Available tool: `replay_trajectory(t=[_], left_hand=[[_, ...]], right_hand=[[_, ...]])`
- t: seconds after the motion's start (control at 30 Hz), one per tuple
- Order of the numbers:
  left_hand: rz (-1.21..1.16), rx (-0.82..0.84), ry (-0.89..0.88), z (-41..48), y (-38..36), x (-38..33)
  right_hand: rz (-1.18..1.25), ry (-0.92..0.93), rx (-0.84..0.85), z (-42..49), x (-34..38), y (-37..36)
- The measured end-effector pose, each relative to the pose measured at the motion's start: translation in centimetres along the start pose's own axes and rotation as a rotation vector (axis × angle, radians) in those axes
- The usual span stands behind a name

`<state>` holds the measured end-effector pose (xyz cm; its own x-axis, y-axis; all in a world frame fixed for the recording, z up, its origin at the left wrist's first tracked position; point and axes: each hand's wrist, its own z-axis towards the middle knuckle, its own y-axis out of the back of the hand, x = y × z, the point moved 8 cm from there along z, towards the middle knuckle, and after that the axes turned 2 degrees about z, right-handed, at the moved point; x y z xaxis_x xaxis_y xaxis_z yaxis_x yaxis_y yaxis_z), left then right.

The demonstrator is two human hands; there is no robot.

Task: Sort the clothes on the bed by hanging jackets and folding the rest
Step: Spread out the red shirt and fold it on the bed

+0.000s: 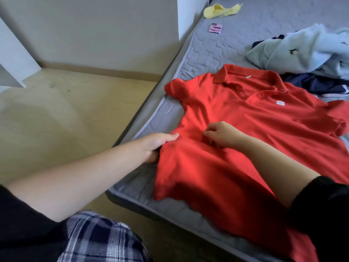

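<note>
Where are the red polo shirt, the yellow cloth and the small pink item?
red polo shirt [255,118], head view, chest panel.
yellow cloth [219,12], head view, its middle.
small pink item [215,28], head view, its centre.

A grey quilted mattress [207,50] sits low on a pale wooden floor [66,110]. A red polo shirt [245,114] lies spread face up across the mattress's near part, with its collar toward twelve o'clock and its lower part bunched near the mattress corner at seven o'clock. At two o'clock from the shirt, just beside its shoulder, a navy garment [317,85] lies partly under a crumpled pale blue garment [302,52] with small dark prints. Farther off, between eleven and twelve o'clock, lies a small pink card [215,28] and, beyond it, a yellow cloth [221,10] — both well apart from the shirt.
</note>
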<state>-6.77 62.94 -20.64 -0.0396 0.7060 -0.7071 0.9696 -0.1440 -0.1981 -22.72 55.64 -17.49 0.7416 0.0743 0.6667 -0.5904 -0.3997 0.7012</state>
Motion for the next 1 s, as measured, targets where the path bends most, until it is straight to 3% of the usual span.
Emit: replay_trajectory(t=[0.07, 0.23, 0.4, 0.53, 0.6, 0.67, 0.73, 0.8, 0.83, 0.9, 0.93, 1.0], left_hand=[[-0.053, 0.027, -0.01, -1.8, -0.1, 0.1], [0.096, 0.397, 0.1, -6.0, -3.2, 3.3], [0.419, 0.188, 0.205, -6.1, -0.6, 5.1], [0.94, 0.281, 0.451, -7.4, 0.8, 6.8], [1.137, 0.19, 0.449, -6.6, 1.3, 5.0], [1.279, -0.028, 0.327, -4.7, 1.3, 1.7], [1.506, -0.374, 0.023, -2.7, 0.6, -3.4], [1.627, -0.576, -0.348, -1.1, -2.2, -7.1], [1.626, -0.574, -0.492, -0.3, -3.9, -7.7], [1.696, -0.479, -0.63, 2.0, -6.5, -7.1], [1.76, -0.43, -0.622, 3.5, -7.0, -6.2], [1.81, -0.4, -0.536, 6.1, -6.3, -4.4]], right_hand=[[0.133, -0.053, 0.051, -0.9, 0.1, -0.6], [0.171, -0.065, 0.104, -2.3, 0.8, -1.8], [0.147, -0.05, 0.135, -2.2, 1.2, -2.6], [0.049, -0.077, 0.156, -2.1, 0.9, -2.7], [-0.056, -0.125, 0.259, -2.5, 0.5, -3.1], [-0.114, -0.13, 0.266, -2.5, 0.2, -2.9], [-0.247, -0.033, -0.063, -1.5, 0.1, -0.4], [-0.435, 0.03, -0.441, -2.3, -0.6, 2.3], [-0.532, 0.022, -0.468, -2.6, -1.8, 2.5], [-0.642, -0.051, -0.332, -3.0, -5.6, 1.5], [-0.644, -0.109, -0.278, -3.2, -7.8, 1.4], [-0.619, -0.241, -0.324, -3.5, -10.7, 3.0]])
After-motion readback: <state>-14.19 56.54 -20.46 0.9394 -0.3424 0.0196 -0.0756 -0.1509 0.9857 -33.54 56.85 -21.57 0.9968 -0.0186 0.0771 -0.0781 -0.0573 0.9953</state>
